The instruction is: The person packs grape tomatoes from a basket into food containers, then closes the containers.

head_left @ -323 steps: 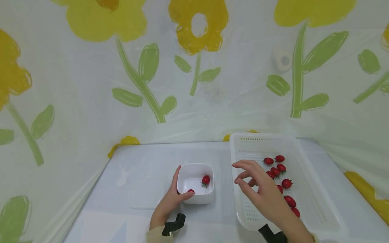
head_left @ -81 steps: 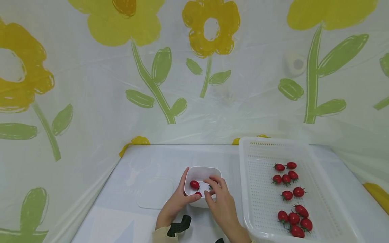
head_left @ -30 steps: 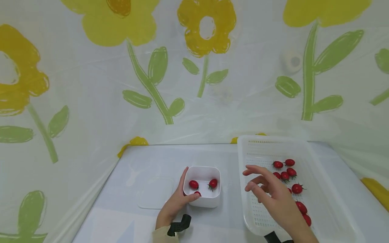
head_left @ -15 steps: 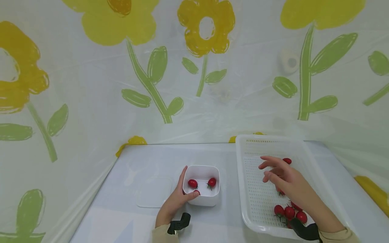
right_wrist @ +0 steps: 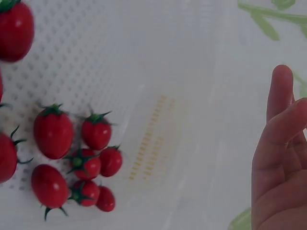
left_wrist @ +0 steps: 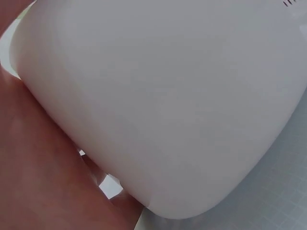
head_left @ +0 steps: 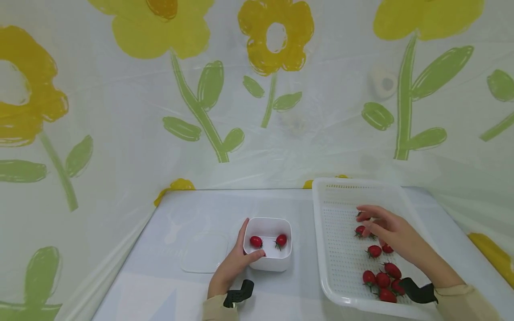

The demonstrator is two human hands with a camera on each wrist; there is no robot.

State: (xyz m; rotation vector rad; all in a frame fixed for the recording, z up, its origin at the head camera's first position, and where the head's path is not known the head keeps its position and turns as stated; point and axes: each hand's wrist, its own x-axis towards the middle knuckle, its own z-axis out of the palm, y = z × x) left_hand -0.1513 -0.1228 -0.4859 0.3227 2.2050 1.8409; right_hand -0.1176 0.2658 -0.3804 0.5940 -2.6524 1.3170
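Observation:
My left hand (head_left: 233,267) grips a white square box (head_left: 273,265) by its left side, thumb over the near rim. Inside the box lie two cherry tomatoes (head_left: 281,241); a sliver of red beside the thumb hints at another. In the left wrist view the outer wall of the box (left_wrist: 168,96) fills most of the picture. My right hand (head_left: 395,232) hovers over the white perforated basket (head_left: 337,258), fingers loosely bent and holding nothing. Below and around it are several loose cherry tomatoes (head_left: 383,280), some hidden by the hand. The right wrist view shows several tomatoes (right_wrist: 53,132) with green stems.
A translucent flat lid (head_left: 205,254) lies on the white table (head_left: 148,263) to the left of the box. The basket stands right of the box, with a narrow gap between. Behind the table hangs a curtain (head_left: 325,147) printed with yellow flowers.
Since the earliest frame another tomato has come into the box. My right hand was in the box, then withdrew rightward over the basket's tomatoes. My left hand kept its grip.

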